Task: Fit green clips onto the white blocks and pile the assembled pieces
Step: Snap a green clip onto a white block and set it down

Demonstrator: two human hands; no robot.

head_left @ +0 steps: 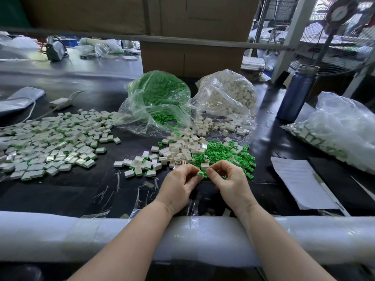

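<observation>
1. Nearest the camera, a white foam-wrapped rail (60,236) ran along the front edge of the dark work surface (60,191), and both forearms crossed over it.
2. The left hand (178,187) had its fingers curled, pinching a small white plastic block with a green plastic clip (200,173) at its end. The right hand (231,183) was likewise curled, its fingertips meeting the same piece from the 3 o'clock side.
3. The piece sat between the two sets of fingertips, just above the surface. It looked very light, rigid and smooth, so it would likely slip unless pinched by its flat faces, with the clip pushed squarely in from the end; I judged the clip partly seated, though that was too small to tell.
4. At 12 o'clock from the hands, just beyond the fingertips, lay a loose heap of green clips (225,155), and at 11 o'clock a scatter of empty white blocks (178,151), the two touching.
5. At 10 o'clock, well apart, spread the broad pile of assembled white-and-green pieces (50,142).
6. Farther off stood a clear plastic bag of green clips (160,98) and, beside it at 1 o'clock, a clear bag of white blocks (227,96).
7. At 2 o'clock stood a blue metal bottle (296,94).
</observation>
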